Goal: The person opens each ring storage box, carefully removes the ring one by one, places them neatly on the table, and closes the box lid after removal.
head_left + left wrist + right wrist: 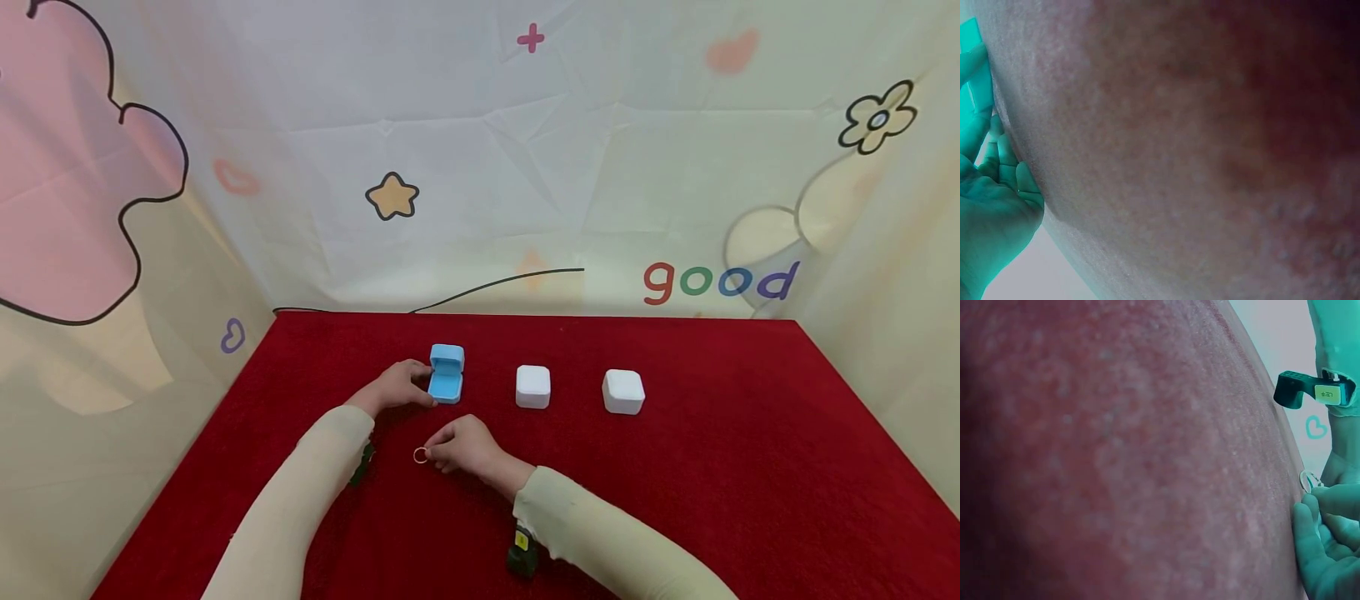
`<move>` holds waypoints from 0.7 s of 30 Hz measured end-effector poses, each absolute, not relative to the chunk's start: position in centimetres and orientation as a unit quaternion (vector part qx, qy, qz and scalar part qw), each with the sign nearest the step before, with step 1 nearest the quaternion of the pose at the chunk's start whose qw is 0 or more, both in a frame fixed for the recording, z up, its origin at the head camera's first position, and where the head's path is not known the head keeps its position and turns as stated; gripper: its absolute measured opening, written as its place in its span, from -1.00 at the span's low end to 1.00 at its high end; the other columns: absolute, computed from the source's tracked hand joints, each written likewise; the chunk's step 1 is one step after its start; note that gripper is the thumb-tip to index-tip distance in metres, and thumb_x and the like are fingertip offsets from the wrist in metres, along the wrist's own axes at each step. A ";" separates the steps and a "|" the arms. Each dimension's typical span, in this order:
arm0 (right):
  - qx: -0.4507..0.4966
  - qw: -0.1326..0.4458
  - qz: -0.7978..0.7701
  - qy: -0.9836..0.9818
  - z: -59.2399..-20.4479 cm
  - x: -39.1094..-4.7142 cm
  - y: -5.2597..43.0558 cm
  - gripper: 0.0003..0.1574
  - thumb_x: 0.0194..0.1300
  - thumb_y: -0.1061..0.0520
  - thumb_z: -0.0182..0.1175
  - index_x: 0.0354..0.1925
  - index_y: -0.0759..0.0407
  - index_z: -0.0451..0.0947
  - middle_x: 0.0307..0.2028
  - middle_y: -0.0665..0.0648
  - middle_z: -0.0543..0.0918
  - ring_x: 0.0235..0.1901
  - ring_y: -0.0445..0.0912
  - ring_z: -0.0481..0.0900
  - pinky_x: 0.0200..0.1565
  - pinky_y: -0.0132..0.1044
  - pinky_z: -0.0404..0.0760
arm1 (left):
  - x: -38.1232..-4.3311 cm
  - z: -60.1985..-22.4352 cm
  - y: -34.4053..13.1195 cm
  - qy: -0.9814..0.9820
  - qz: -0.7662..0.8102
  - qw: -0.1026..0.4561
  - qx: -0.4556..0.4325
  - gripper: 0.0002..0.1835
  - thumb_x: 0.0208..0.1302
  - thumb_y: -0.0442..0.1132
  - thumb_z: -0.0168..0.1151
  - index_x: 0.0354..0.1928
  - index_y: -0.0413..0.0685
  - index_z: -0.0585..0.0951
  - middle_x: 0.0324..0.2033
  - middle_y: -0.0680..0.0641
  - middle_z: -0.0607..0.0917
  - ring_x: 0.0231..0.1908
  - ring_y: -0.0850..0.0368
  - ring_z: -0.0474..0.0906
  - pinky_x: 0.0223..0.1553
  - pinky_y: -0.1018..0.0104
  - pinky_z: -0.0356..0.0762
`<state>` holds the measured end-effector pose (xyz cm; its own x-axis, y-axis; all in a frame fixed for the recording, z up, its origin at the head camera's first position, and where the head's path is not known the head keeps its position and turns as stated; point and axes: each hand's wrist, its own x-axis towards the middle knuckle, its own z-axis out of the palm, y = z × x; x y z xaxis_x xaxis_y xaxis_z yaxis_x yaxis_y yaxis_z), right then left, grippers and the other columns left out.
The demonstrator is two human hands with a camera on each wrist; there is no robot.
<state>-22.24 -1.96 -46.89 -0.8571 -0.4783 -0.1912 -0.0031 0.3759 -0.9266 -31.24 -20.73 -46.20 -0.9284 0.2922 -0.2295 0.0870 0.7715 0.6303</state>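
Note:
An open light-blue ring box [446,387] stands on the red cloth, its lid raised at the back. My left hand [393,386] grips it from the left side, thumb at the front corner and fingers at the back. The left wrist view shows the box [982,78] between the thumb and a finger of that hand [997,206]. My right hand [467,443] pinches a thin gold-coloured ring [420,456] between thumb and forefinger, nearer to me than the box. In the right wrist view the ring [1305,482] stands out past the fingertips.
Two closed white boxes, a middle one [533,387] and a right one [623,392], stand to the right of the blue box. Red cloth [735,467] covers the table, and a printed curtain [480,167] hangs behind it.

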 end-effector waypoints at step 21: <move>-0.179 0.211 -0.486 0.829 -46.7 -22.7 -2.1 -0.83 0.32 0.27 0.33 -0.28 0.39 0.80 -0.40 0.30 0.81 -0.56 -0.21 0.69 -0.41 -0.33 0.75 | -31.2 -46.1 -20.7 0.927 0.327 0.158 0.099 -0.28 0.24 -0.21 0.42 0.39 -0.35 0.44 0.37 -0.35 0.46 0.36 -0.25 0.39 0.43 -0.11 0.40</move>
